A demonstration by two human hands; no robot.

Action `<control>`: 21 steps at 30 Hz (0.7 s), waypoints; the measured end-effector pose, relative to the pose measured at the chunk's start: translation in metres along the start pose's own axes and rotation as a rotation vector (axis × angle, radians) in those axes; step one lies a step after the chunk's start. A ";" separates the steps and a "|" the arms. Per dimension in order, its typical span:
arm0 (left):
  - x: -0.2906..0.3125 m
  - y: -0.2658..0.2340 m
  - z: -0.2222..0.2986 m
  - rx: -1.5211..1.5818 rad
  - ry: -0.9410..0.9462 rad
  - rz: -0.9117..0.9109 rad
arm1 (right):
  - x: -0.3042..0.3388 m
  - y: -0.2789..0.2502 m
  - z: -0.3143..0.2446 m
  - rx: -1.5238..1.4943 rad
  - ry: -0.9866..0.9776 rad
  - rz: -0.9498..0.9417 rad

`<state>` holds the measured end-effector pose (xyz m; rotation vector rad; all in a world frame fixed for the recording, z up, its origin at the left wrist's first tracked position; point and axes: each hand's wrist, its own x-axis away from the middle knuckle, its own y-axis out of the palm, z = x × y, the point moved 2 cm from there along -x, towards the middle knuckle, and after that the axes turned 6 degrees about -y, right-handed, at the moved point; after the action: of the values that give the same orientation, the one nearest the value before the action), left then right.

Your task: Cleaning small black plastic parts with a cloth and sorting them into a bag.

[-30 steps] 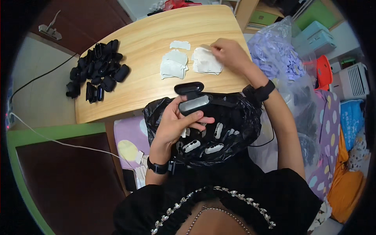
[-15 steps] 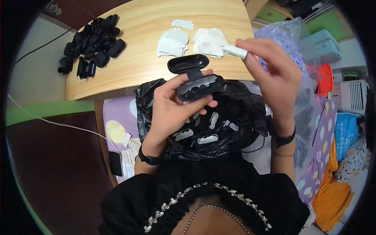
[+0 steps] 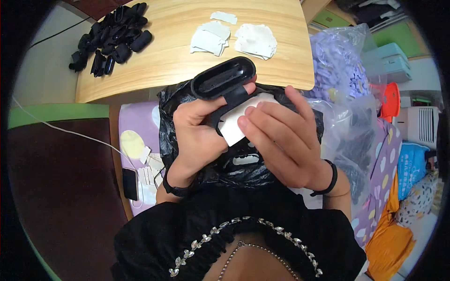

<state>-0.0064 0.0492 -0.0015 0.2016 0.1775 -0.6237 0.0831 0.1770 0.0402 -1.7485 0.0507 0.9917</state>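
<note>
My left hand (image 3: 199,140) is closed around a small black oval case (image 3: 224,78), which stands with its lid raised toward the table. A dark strap-like hinge joins its two halves. Over the lower half lies a thin white sheet (image 3: 232,129), pressed by the fingertips of my right hand (image 3: 288,145); the thumb is hidden. How far the sheet sits inside the case cannot be seen. Beneath my hands, a black plastic bag (image 3: 178,107) holds a white cut-out piece (image 3: 246,160).
On the wooden table (image 3: 168,61) are a pile of black cases (image 3: 119,35), two stacks of white sheets, one left (image 3: 208,40) and one right (image 3: 255,41), and a loose white strip (image 3: 224,18). A phone (image 3: 130,184) lies left; clear bags (image 3: 337,65) stand right.
My right hand has come down and left from above the table, bringing the white sheet onto the case. My left hand has tilted the case, and its raised lid is nearer.
</note>
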 end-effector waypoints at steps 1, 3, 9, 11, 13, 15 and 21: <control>0.002 0.000 -0.002 -0.027 -0.007 0.002 | 0.001 0.002 -0.001 -0.030 0.030 -0.001; 0.005 -0.001 -0.005 -0.080 -0.018 0.005 | 0.003 0.007 -0.002 -0.089 0.089 -0.003; 0.007 -0.003 -0.010 -0.147 0.015 0.042 | 0.001 0.023 -0.006 -0.080 0.117 0.017; 0.007 -0.003 -0.013 -0.123 0.000 0.069 | 0.001 0.027 -0.011 0.036 0.153 -0.002; 0.007 -0.003 -0.016 -0.125 -0.006 0.088 | 0.001 0.031 -0.016 0.084 0.172 -0.017; 0.007 -0.003 -0.019 -0.127 -0.021 0.125 | 0.001 0.035 -0.019 0.177 0.211 -0.049; 0.007 -0.009 -0.013 -0.222 -0.249 0.042 | 0.006 0.036 -0.015 0.093 0.250 -0.152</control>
<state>-0.0077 0.0415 -0.0170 -0.0868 0.0015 -0.5775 0.0779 0.1522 0.0098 -1.7535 0.1196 0.6475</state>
